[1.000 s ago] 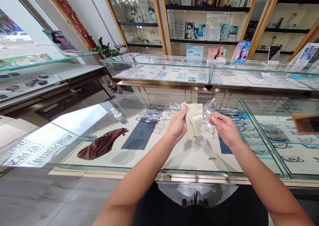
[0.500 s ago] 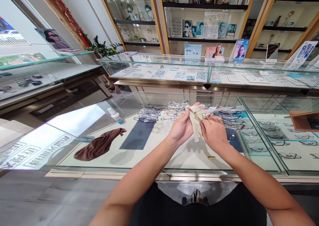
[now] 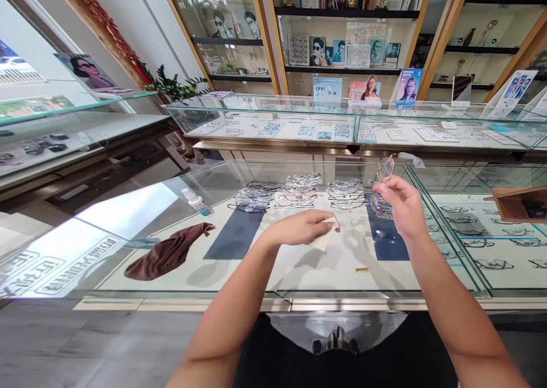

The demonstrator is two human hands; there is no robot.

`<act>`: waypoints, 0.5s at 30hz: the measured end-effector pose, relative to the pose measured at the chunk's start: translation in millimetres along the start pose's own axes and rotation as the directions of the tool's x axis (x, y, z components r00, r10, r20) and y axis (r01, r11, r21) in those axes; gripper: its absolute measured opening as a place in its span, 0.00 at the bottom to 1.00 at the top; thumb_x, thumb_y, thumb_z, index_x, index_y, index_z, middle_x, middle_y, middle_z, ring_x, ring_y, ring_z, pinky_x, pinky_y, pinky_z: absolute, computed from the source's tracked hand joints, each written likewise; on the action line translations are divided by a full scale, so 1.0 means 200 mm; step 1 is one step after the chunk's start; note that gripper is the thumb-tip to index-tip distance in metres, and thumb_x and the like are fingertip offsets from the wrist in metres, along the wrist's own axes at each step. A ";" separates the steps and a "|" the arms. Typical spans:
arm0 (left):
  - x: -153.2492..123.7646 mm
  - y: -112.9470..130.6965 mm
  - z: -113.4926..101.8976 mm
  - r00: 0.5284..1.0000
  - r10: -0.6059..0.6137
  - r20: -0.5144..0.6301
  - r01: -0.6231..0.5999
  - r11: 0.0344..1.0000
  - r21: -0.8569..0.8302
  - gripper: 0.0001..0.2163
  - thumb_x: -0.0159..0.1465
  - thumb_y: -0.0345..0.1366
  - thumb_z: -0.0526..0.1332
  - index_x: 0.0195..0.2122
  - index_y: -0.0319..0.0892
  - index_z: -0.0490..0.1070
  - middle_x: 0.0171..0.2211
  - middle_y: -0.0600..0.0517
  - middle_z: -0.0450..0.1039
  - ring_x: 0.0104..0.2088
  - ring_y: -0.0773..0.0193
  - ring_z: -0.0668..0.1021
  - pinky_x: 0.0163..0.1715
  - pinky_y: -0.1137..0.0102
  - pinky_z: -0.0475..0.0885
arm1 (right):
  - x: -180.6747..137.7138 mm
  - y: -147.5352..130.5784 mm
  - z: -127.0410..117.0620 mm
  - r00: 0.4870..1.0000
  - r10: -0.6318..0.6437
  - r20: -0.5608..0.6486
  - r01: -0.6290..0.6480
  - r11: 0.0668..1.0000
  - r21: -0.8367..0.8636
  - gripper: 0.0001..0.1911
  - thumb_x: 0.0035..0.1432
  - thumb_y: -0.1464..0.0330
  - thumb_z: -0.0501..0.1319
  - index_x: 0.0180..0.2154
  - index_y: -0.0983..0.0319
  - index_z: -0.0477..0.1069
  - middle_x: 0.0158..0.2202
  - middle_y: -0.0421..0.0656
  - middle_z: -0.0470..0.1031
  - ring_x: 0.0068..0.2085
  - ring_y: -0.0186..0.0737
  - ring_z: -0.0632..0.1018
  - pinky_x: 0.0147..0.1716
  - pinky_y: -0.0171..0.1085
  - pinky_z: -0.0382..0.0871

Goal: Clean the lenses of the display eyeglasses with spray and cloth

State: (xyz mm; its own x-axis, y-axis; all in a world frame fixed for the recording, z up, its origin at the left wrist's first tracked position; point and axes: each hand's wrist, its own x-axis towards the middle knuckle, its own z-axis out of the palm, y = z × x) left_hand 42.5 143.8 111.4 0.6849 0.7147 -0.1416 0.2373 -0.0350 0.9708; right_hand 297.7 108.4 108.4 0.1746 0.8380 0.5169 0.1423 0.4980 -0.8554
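Observation:
My right hand [image 3: 404,203] is closed on a pair of thin-rimmed eyeglasses [image 3: 385,168], raised at the right above the glass counter. A white tag [image 3: 412,160] hangs off the far end of the frame. In my left hand [image 3: 305,227], a cream cleaning cloth [image 3: 323,241] is gripped, its lower corner drooping below the fingers. Several rows of eyeglasses [image 3: 299,197] lie beyond my left hand, inside or on the counter; the glass makes it hard to tell which. A dark blue panel [image 3: 387,237] is below my right hand.
A brown cloth [image 3: 171,252] lies crumpled at the left, near a small spray bottle [image 3: 196,201]. A gold-coloured bar [image 3: 361,270] sits near the front edge. At the right stands a wooden tray [image 3: 519,203]. Another glass showcase [image 3: 273,127] runs across behind.
My hands have come apart. The right hand has carried the eyeglasses up and right, out of the cloth. My left hand has turned palm down and keeps the cloth.

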 end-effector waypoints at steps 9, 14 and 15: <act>0.01 -0.07 -0.05 0.961 0.100 -0.256 0.068 0.816 0.575 0.12 0.64 0.45 0.64 0.44 0.45 0.80 0.41 0.46 0.85 0.40 0.50 0.83 0.38 0.64 0.71 | 0.02 -0.01 -0.02 0.953 0.205 0.224 -0.267 0.917 0.295 0.20 0.52 0.50 0.74 0.27 0.56 0.71 0.31 0.41 0.75 0.38 0.44 0.75 0.44 0.46 0.71; 0.06 -0.06 0.03 0.659 0.659 -0.362 -0.376 0.706 0.600 0.24 0.64 0.45 0.69 0.60 0.45 0.75 0.64 0.40 0.74 0.65 0.44 0.73 0.67 0.52 0.63 | 0.02 0.01 -0.03 0.837 0.215 0.503 -0.375 0.895 0.242 0.20 0.53 0.51 0.74 0.25 0.57 0.73 0.28 0.41 0.74 0.35 0.42 0.75 0.40 0.43 0.69; 0.06 -0.05 0.05 0.615 0.709 -0.345 -0.445 0.673 0.590 0.28 0.62 0.45 0.72 0.62 0.46 0.74 0.66 0.40 0.73 0.67 0.43 0.71 0.70 0.52 0.60 | 0.02 0.01 -0.03 0.796 0.218 0.565 -0.397 0.892 0.214 0.20 0.53 0.51 0.74 0.25 0.58 0.74 0.28 0.41 0.75 0.34 0.42 0.75 0.39 0.42 0.69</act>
State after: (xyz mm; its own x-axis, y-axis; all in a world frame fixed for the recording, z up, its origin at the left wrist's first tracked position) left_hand 55.3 146.7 97.6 0.3515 0.6557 0.6682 0.2617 -0.7541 0.6024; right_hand 305.1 112.2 108.8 -0.3804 0.9015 0.2062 -0.1511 0.1594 -0.9756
